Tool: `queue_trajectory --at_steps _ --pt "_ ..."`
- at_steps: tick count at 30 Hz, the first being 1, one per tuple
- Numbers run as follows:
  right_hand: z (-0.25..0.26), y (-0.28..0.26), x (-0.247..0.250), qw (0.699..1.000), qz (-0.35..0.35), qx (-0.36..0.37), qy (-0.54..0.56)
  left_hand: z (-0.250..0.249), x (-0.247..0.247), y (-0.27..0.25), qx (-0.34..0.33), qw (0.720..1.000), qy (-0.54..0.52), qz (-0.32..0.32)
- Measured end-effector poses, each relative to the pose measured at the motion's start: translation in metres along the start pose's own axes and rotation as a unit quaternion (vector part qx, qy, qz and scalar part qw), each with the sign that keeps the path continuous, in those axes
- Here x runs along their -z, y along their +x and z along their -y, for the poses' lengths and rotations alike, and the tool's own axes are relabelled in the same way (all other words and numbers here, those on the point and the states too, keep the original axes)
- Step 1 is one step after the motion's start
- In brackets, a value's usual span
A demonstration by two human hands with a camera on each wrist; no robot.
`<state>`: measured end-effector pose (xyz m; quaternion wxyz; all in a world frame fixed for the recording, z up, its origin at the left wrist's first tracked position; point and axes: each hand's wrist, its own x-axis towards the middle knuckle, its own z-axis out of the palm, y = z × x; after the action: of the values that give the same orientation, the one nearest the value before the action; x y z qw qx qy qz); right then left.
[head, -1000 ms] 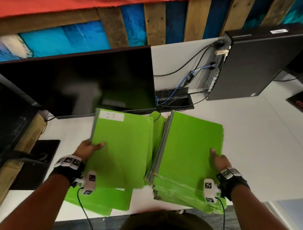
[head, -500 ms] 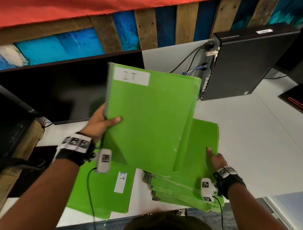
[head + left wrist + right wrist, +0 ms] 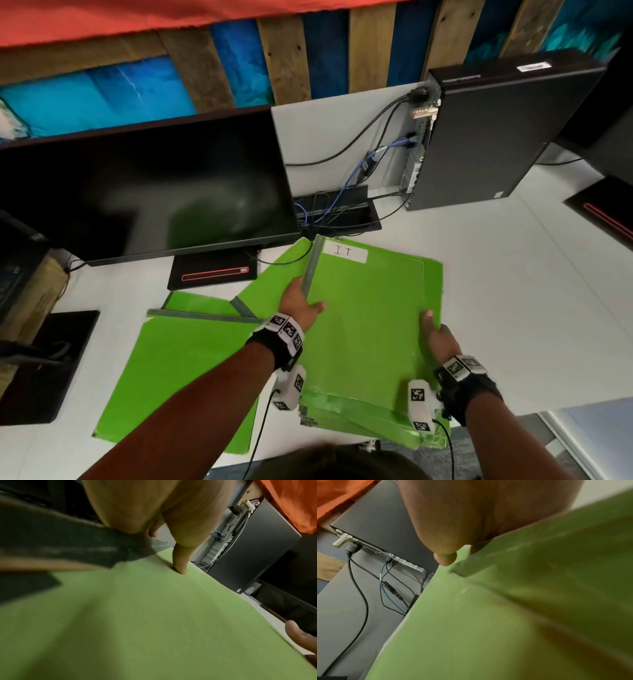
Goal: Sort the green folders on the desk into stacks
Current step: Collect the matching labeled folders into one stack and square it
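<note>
both hands [image 3: 301, 303] [image 3: 436, 337] grip the labelled top folder [image 3: 366, 318] on the right stack [image 3: 359, 416]; loose folders [image 3: 178, 373] left of it remain unsorted.

The flat green card folder with the white "I.T" label [image 3: 364, 308], which was lifted and tilted in the upper middle of the frame half a second ago, now lies flat on the right-hand stack of green folders [image 3: 356, 416] at lower centre. The left hand [image 3: 299, 303] has come down with it, its grip on the folder's grey spine edge. On the counter at lower left, the other green folders [image 3: 185, 373] are now uncovered.
</note>
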<state>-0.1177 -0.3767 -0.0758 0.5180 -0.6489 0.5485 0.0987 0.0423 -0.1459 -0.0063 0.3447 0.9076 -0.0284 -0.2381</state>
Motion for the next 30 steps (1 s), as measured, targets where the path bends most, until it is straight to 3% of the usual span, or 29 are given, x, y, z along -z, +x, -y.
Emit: queue_trajectory --at_steps 7,9,11,15,17,20,23,26,30 --pt "-0.003 0.003 -0.004 0.999 0.008 0.027 0.018 0.005 -0.004 0.001 -0.074 0.993 0.028 0.090" --pt "-0.001 0.002 -0.004 1.000 0.004 0.023 0.007 0.016 0.004 0.005 -0.082 0.994 -0.003 0.074" --pt "0.000 0.001 -0.004 1.000 0.000 0.022 0.000 0.035 0.016 0.012 -0.090 0.996 -0.017 0.018" --pt "0.000 -0.001 -0.004 1.000 -0.004 0.026 -0.002 0.088 0.051 0.021 -0.075 0.990 0.115 -0.041" --pt "0.000 -0.001 -0.004 1.000 -0.005 0.025 -0.005 0.119 0.073 0.021 -0.062 0.981 0.186 0.004" --pt "0.001 -0.001 -0.004 1.000 -0.008 0.026 -0.013 0.159 0.102 0.015 -0.048 0.943 0.312 0.104" --pt "0.002 0.000 -0.006 0.999 -0.011 0.029 -0.018 0.178 0.118 0.009 -0.034 0.916 0.388 0.100" --pt "0.001 0.000 -0.005 0.999 -0.017 0.024 -0.023 0.183 0.132 0.006 0.029 0.902 0.424 0.079" --pt "0.002 0.000 -0.004 0.999 -0.016 0.031 -0.027 0.192 0.159 0.013 0.131 0.961 0.244 0.004"
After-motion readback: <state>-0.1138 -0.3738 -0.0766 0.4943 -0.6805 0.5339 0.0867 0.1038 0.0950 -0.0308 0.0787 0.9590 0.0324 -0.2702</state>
